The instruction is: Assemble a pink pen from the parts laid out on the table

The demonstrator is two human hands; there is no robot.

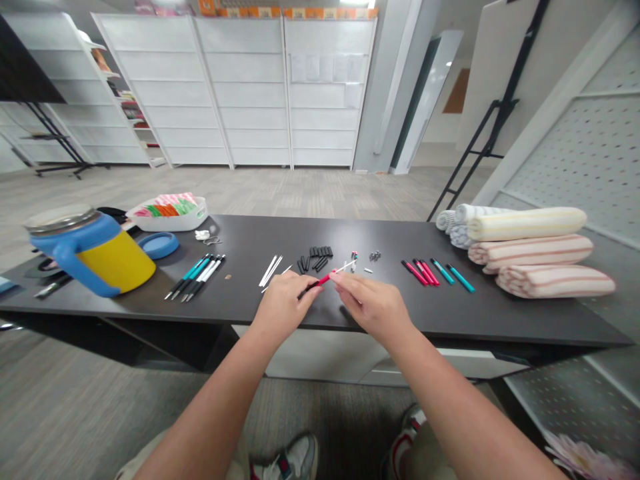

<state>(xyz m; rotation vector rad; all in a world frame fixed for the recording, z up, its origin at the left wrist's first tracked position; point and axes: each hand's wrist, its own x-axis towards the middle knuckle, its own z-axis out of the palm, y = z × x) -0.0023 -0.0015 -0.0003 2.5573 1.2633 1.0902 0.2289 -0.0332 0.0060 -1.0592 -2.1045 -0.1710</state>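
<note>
Left hand (pixel 283 303) grips the red-and-black pen barrel (pixel 325 279) above the dark desk (pixel 250 237); right hand (pixel 373 303) pinches the white refill (pixel 346 266) at its rear end. Likely step: seating the refill. Next move calls for straight alignment, light push.

Prob. an office or showroom-type rm w/ some storage; can't tell exactly which. Floor (pixel 300 193) is streaky grey carpet, the commercial sort. Tall white shelving units (pixel 240 80) line the back, plain panels facing fwd, w/ orange boxes (pixel 325 13) along the top & paper sheets (pixel 327 68) stuck on one panel. Goods (pixel 131 107) show on shelves in a gap, back L. Far L: lg dark screen (pixel 25 63) on a black floor stand (pixel 60 141). On R: white board (pixel 493 53) by a black metal frame (pixel 504 107), plus a white perforated partition (pixel 575 147). Nearest is a long dark surface (pixel 390 233) w/ white fronts (pixel 320 353) below.
</note>
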